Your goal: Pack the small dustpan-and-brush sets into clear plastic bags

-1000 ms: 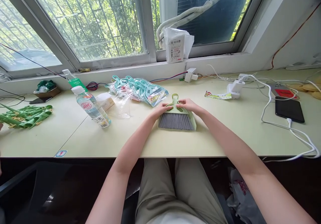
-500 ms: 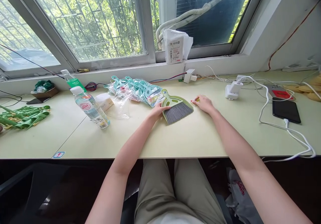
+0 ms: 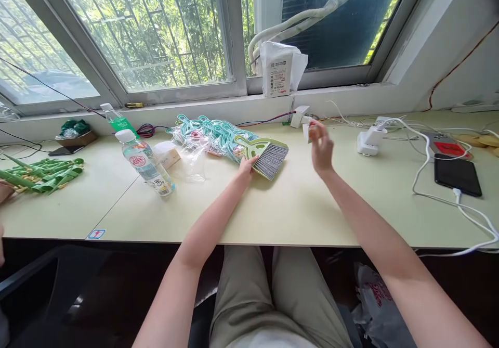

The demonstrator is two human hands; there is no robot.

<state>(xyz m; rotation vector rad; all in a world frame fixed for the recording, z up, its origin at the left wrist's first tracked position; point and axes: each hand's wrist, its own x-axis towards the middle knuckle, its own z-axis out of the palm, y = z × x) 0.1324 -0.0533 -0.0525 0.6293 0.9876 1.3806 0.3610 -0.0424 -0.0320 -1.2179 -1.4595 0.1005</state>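
Note:
My left hand (image 3: 247, 166) is closed on a small hand brush (image 3: 271, 158) with a lime-green head and grey bristles. The brush is tilted just above the table, bristles towards the right. My right hand (image 3: 322, 147) is raised to the right of the brush, its fingertips pinched together at a small white and reddish piece (image 3: 307, 132) too small to make out. Behind the brush lies a pile of turquoise-handled brush sets in clear plastic bags (image 3: 218, 134). A loose clear plastic bag (image 3: 195, 163) is beside the pile.
Two water bottles, the nearer one (image 3: 146, 163) tilted in view, stand to the left. Green strips (image 3: 47, 175) lie at far left, beside another person's hand (image 3: 4, 191). At right are a white charger (image 3: 370, 140), a black phone (image 3: 457, 174) and loose white cables.
My right hand has lifted from the table and moved up, its fingers now pointing upward. The brush has turned and shifted slightly left in my left hand. Another person's hand shows more at the left edge.

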